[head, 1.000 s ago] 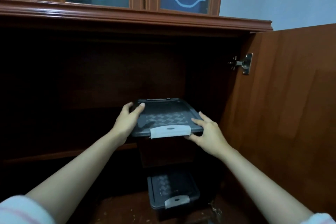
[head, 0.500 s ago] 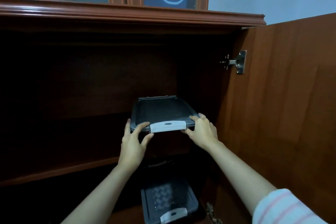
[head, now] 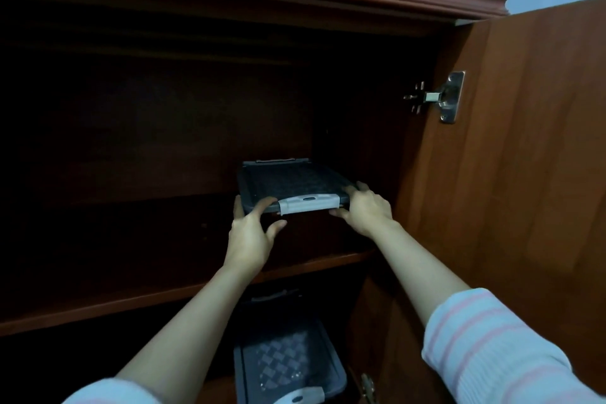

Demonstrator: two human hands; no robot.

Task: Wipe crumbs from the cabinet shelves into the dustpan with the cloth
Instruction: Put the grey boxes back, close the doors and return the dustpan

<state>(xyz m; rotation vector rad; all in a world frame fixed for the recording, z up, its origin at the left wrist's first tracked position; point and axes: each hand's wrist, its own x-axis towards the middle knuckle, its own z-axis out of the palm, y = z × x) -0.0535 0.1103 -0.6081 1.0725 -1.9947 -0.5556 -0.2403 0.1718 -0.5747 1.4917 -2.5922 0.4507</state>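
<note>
Risk at left hand: the box could be tipped or dropped if it is drawn out by this corner alone. Only the front left corner is gripped, with the fingers curled onto the lid edge and the thumb spread below.
Risk at box: if it is slid rather than lifted, crumbs could be dragged over the front edge of the shelf and onto the lower box, which sits directly beneath the hands. Its weight cannot be judged.
Risk at right hand: the knuckles could be knocked against the door, just beside this hand on its outer side, if the box is swung rightward. The front right corner is gripped, with the fingers curled over the top and the thumb underneath.
Shelf: found under both hands and running well out to the left of the left hand. Its front edge passes beneath the left forearm.
Crumbs: none can be made out, as the interior is too dark.
Box: held between the two hands and extending beyond the fingertips. Whether it rests on the shelf or is lifted cannot be told.
Latch: set between the two thumbs.
Cloth and dustpan: not in view and held by neither hand, so wiping is judged not yet begun.
</note>
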